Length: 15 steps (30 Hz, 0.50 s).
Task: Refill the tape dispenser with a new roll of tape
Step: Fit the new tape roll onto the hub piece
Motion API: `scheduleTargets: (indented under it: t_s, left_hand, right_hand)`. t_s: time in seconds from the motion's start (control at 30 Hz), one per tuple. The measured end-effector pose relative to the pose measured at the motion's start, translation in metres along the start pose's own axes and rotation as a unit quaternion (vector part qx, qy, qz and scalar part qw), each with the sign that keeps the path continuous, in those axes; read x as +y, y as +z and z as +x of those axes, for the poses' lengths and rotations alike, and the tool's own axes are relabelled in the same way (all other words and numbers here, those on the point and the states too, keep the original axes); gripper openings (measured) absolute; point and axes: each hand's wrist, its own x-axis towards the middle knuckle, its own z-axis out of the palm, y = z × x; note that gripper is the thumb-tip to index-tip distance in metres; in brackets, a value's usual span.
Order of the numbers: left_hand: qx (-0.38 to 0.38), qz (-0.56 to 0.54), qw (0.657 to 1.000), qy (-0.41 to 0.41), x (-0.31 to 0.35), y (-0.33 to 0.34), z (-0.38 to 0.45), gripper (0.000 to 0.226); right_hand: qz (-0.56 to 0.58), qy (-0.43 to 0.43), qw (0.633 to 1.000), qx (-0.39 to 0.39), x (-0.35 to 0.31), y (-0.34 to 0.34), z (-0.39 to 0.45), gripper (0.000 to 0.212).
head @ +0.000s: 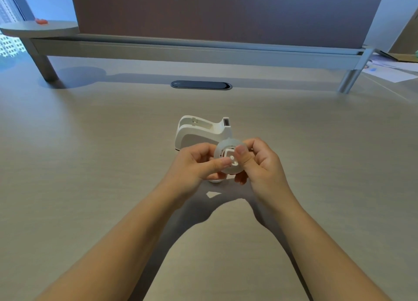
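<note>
A white tape dispenser (199, 131) stands on the desk just beyond my hands, its roll bay open and empty, its cutter end to the right. I hold a round whitish tape roll (222, 145) with a white plastic hub (230, 159) in its centre, a little above the desk in front of the dispenser. My left hand (194, 165) grips the roll's left side with the thumb across its face. My right hand (260, 162) grips the right side, its thumb pressed on the hub.
The beige desk (90, 165) stretches wide on both sides. A dark oval cable grommet (201, 85) lies behind the dispenser. A raised shelf on metal legs (181, 49) and a dark partition run along the back. Papers (389, 70) lie at the far right.
</note>
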Motion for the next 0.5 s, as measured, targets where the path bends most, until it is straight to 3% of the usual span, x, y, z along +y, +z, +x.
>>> scheduleTargets:
  t_s: [0.2, 0.5]
  left_hand:
    - [0.033, 0.035, 0.998, 0.052, 0.0005, 0.0005, -0.0006, 0.003]
    - [0.078, 0.106, 0.982, 0.133, -0.0006, 0.0025, -0.0033, 0.018]
  right_hand:
    - [0.022, -0.026, 0.999, 0.018, -0.0010, 0.0031, -0.0011, 0.017]
    - [-0.015, -0.042, 0.999, 0.012, 0.0038, 0.0010, 0.0001, 0.015]
